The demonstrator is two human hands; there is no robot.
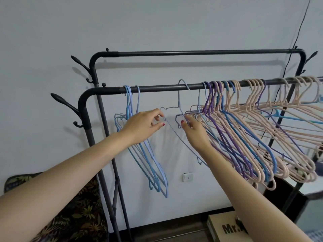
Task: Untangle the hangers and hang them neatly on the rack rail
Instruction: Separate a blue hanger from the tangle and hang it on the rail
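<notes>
Head view first, from the left of the frame: four or so blue hangers (148,165) already hang sorted on the front rail (157,88), close to its bent left corner. I read that as the tidy end, kept apart from the mess. My left hand (141,126) reaches just right of them, thumb and fingers curled in a pinch on the shoulder of a pale lavender hanger (174,131), whose hook sits tilted over the rail at centre. My right hand (195,131) has its grip closed on wire at the left edge of the tangled bunch (244,137), probably holding the mass back so the one hanger comes free. That bunch of purple, blue and pink hangers crowds the rail out to the right edge. The bare rail between sorted group and bunch looks like the open room to slide it. The back rail (192,53) is bare.
</notes>
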